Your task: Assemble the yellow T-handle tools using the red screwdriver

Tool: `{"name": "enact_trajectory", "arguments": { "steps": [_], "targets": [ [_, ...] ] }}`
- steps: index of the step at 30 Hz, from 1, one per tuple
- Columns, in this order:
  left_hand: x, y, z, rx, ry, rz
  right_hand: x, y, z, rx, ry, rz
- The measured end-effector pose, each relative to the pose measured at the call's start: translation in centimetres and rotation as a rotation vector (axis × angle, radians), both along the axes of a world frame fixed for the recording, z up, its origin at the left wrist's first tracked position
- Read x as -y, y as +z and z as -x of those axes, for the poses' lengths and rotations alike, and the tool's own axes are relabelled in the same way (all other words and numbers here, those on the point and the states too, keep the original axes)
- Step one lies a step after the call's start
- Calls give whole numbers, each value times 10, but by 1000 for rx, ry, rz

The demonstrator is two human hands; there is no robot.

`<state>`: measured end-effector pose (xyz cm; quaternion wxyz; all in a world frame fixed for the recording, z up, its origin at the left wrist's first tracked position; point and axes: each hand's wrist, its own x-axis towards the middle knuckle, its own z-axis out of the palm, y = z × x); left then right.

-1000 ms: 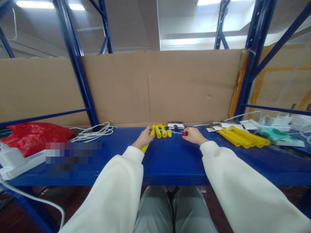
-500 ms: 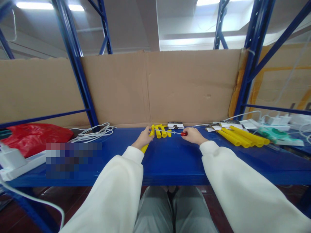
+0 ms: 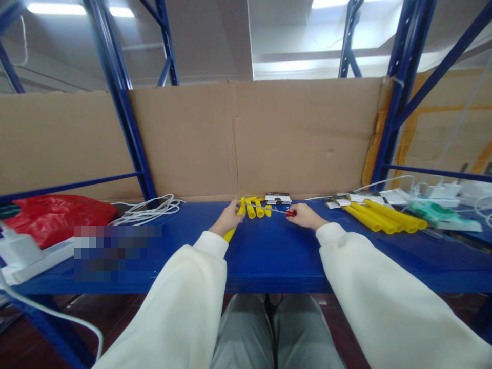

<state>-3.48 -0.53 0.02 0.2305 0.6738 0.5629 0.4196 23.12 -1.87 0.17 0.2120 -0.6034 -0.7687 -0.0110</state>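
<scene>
My left hand (image 3: 227,218) is closed around a yellow tube (image 3: 230,234), which slants from upper right to lower left. In my right hand (image 3: 303,215) is the red handle of a screwdriver (image 3: 269,208). Its long metal shaft points left, and the tip meets the upper end of the held tube; whether it goes inside I cannot tell. Behind the shaft, several short yellow tube pieces (image 3: 260,211) lie on the blue table (image 3: 272,256).
At the right lie several long yellow tubes (image 3: 384,218) beside a green-and-white item (image 3: 438,212). A small box (image 3: 278,198) stands at the back against the cardboard panel (image 3: 300,138). On the left are a coiled white cable (image 3: 154,210), a red plastic bag (image 3: 61,218) and a power strip (image 3: 38,264).
The screwdriver's shaft tilts slightly more, its left end a touch higher and its handle a little lower. Both hands stay almost in place with their holds unchanged.
</scene>
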Motion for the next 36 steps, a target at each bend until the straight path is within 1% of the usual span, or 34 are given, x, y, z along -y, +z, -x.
{"name": "enact_trajectory", "arguments": {
  "steps": [11,15,22,36],
  "targets": [
    [-5,-4,0,56,3,-1,-1,1,-1,29,-17,-23],
    [-3,-2,0,55,0,-3,-1,0,-2,29,-11,-39],
    [-3,-2,1,31,39,5,1,2,-2,58,-34,-35],
    [2,1,-2,18,24,6,3,3,1,53,-32,-23]
  ]
}}
